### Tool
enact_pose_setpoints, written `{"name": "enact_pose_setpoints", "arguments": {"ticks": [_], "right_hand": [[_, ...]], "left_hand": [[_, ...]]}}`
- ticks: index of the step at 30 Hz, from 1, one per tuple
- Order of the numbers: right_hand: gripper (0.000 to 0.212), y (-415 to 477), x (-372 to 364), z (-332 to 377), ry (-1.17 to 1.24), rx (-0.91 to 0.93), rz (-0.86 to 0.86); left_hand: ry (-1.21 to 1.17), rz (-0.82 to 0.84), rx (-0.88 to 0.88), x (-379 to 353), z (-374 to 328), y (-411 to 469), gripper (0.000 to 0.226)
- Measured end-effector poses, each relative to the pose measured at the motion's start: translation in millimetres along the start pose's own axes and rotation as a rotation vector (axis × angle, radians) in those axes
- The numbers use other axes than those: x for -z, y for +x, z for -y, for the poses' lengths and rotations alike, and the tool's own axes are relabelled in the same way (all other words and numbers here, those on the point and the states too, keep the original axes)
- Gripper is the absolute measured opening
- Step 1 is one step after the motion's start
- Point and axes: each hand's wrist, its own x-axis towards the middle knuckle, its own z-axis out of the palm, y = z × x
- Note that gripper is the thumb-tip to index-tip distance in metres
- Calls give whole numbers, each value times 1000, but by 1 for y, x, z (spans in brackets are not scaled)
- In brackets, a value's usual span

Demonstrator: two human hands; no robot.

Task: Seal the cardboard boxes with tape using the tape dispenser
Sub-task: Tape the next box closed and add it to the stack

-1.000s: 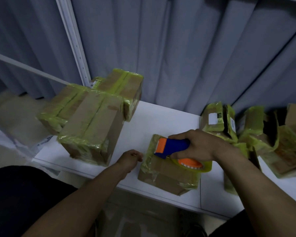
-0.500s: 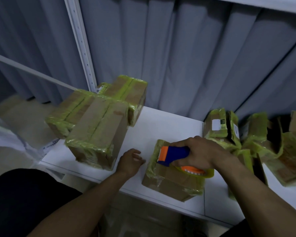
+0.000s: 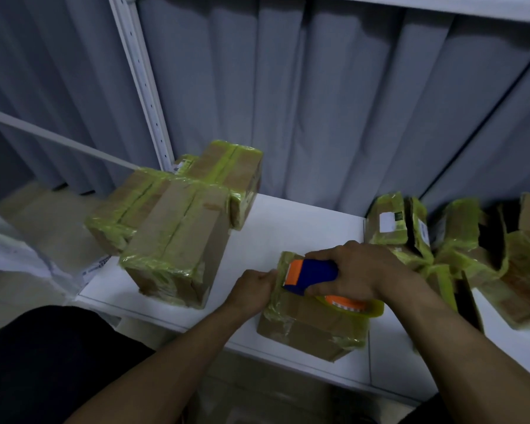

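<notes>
Mid-strip: my right hand (image 3: 358,270) grips the tape dispenser (image 3: 311,272) on the cardboard box (image 3: 312,327); my left hand (image 3: 253,287), grip unclear, braces it. Next, pull across.

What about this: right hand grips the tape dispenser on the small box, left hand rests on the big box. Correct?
Wrong on the left hand: the head view shows it holding the left edge of the small box, apart from the big box. The right hand does grip the tape dispenser there.

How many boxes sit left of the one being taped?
3: the front box, the left box behind it, and the back box by the curtain. A fourth may be hidden behind them.
</notes>
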Motion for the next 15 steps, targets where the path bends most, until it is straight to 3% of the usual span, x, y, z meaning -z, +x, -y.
{"name": "enact_pose_setpoints", "arguments": {"ticks": [3,6,10,15], "right_hand": [[90,-3,2,-4,-1,-22,2],[87,-4,1,-6,145,10,46],[84,-8,0,-16,269,37,38],[71,-18,3,-9,251,101,-17]], "left_hand": [[-9,17,11,-1,2,2,57],[-73,44,48,0,3,2,47],[-67,-31,25,-4,5,6,35],[-111,-67,37,-5,6,11,29]]}}
